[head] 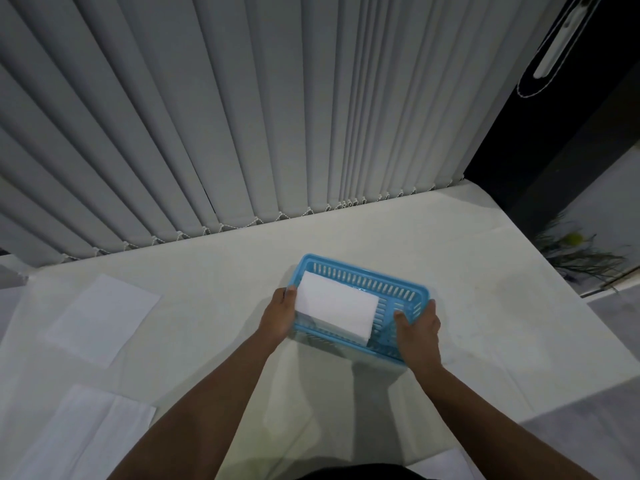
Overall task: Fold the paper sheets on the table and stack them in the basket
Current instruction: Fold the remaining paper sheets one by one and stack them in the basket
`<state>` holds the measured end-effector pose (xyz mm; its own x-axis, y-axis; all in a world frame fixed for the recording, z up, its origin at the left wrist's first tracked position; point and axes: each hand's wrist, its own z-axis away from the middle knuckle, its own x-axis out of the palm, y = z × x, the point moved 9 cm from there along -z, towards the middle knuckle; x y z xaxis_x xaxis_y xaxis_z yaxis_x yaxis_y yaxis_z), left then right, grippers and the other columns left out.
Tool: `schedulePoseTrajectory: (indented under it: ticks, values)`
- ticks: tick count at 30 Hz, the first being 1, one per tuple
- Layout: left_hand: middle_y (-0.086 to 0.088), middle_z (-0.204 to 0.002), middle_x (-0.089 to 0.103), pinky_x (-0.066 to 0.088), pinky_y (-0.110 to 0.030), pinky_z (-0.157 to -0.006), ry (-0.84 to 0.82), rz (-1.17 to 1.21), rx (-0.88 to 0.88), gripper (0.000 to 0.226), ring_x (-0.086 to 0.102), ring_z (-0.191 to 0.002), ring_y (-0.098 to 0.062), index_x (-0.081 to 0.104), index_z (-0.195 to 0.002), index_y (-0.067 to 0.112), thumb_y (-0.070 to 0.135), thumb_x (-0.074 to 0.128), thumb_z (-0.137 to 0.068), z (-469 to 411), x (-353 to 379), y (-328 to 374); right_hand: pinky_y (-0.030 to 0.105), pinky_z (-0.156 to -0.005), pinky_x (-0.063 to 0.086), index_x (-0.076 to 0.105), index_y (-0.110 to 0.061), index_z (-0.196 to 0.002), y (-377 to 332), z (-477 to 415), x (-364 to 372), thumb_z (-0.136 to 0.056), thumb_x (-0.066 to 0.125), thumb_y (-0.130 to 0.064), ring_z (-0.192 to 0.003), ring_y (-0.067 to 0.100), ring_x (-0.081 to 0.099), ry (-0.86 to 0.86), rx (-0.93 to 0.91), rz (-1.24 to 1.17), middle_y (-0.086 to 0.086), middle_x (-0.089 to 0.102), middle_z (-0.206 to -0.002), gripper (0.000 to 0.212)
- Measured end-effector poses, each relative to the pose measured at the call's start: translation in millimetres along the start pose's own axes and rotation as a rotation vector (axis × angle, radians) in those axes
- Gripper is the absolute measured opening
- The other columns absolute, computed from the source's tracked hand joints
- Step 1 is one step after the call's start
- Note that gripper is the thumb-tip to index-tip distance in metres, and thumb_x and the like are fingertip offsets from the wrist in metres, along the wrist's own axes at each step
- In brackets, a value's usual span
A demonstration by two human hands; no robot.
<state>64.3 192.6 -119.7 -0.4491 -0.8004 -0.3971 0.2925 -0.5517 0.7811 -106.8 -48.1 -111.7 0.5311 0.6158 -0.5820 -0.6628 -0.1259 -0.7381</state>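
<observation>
The blue slotted basket point(363, 277) sits on the pale table point(491, 344) a little right of the frame's centre, turned at a slant, with its far wall toward the upper right. A folded paper point(336, 308), white and thick, lies in the basket's left part. Its left end rises over the basket's rim, while the right part of the basket floor shows bare.

The person's left hand point(278, 317) is at the left end of the basket. Its thumb is laid on the paper's left edge and its other fingers are curled out of sight beneath (whether they also touch the basket cannot be told). The right hand point(420, 327) grips the basket's right end, the thumb inside against the wall and the fingers wrapped round the outside corner.

Two unfolded sheets lie flat on the table well apart from the basket: the upper sheet point(104, 318) at middle left of the frame, and the lower sheet point(83, 434) at lower left. Grey vertical blinds point(207, 116) fill the upper part of the frame behind the table. A spiky plant point(581, 256) shows at the right edge.
</observation>
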Motion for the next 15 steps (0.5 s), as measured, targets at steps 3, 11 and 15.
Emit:
schedulePoseTrajectory:
  ticks: [3, 11, 15]
  values:
    - [-0.008, -0.116, 0.056, 0.047, -0.037, -0.087, 0.008, 0.006, -0.006, 0.048, 0.055, -0.1, -0.024, 0.043, -0.13, 0.012, 0.045, 0.026, -0.1, -1, -3, -6, 0.058, -0.1, 0.044, 0.021, -0.016, -0.146, -3, 6, 1, -0.092, 0.053, -0.037, -0.125, 0.038, 0.047, -0.01, 0.052, -0.042, 0.018, 0.035, -0.144, 0.066]
    - [-0.009, -0.118, 0.059, 0.048, -0.045, -0.097, 0.125, -0.004, -0.009, 0.05, 0.057, -0.105, -0.027, 0.046, -0.128, 0.013, 0.048, 0.028, -0.097, 2, -77, -36, 0.052, -0.099, 0.043, 0.02, -0.014, -0.148, -41, 36, 50, -0.095, 0.05, -0.036, -0.125, 0.037, 0.046, -0.087, -0.031, -0.023, 0.019, 0.036, -0.143, 0.065]
    - [-0.008, -0.115, 0.06, 0.05, -0.045, -0.095, 0.145, 0.01, -0.029, 0.049, 0.059, -0.103, -0.026, 0.047, -0.127, 0.015, 0.05, 0.03, -0.097, 10, -124, -58, 0.052, -0.1, 0.042, 0.015, -0.016, -0.151, -61, 65, 87, -0.096, 0.049, -0.037, -0.126, 0.038, 0.047, -0.128, -0.054, -0.033, 0.017, 0.033, -0.146, 0.068]
